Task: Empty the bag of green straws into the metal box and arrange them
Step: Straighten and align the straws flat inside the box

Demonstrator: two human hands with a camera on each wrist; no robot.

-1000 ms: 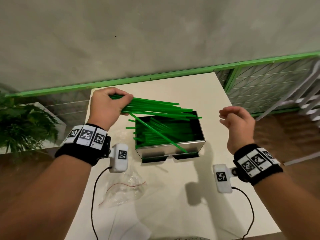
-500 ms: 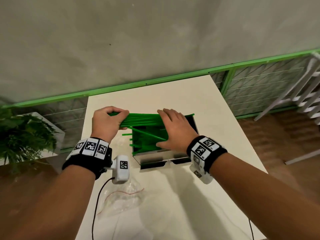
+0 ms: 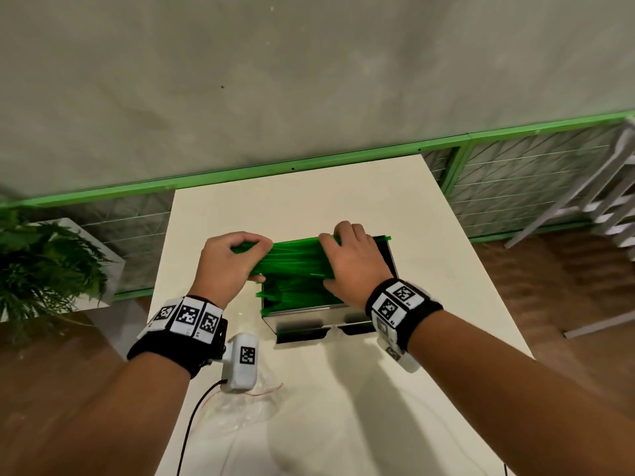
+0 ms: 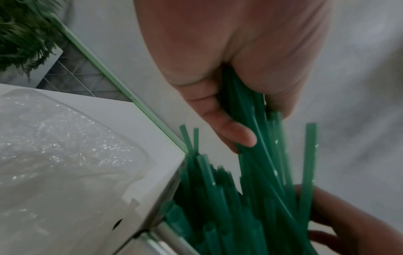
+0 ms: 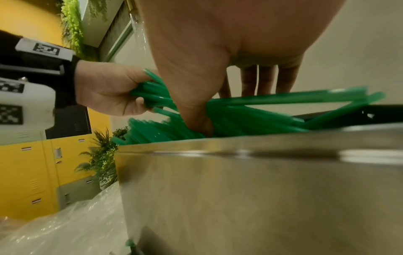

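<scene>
A: Item one, green straws (image 3: 297,261). Location?

B: A bundle lies across the top of the metal box (image 3: 311,316), over its left rim. More straws sit loose inside the box, ends poking past the left wall.

A: Grip, left hand (image 3: 228,266)?

B: Fingers and thumb curled round the bundle's left end, just outside the box.

A: Right hand (image 3: 355,266)?

B: Laid over the bundle's middle above the box opening; fingers straight, thumb dipping among the straws. Pressing, not clasping.

A: Edges and room?

B: Box stands mid-table (image 3: 429,269), bare top to its right and beyond it. Straw tips overhang the box's far right corner.

A: Surroundings?

B: Empty clear plastic bag (image 3: 251,403) on the table's near left, beside the box. Green railing (image 3: 240,176) behind the table; potted plant (image 3: 44,269) off its left side; white rack (image 3: 604,207) far right.
</scene>
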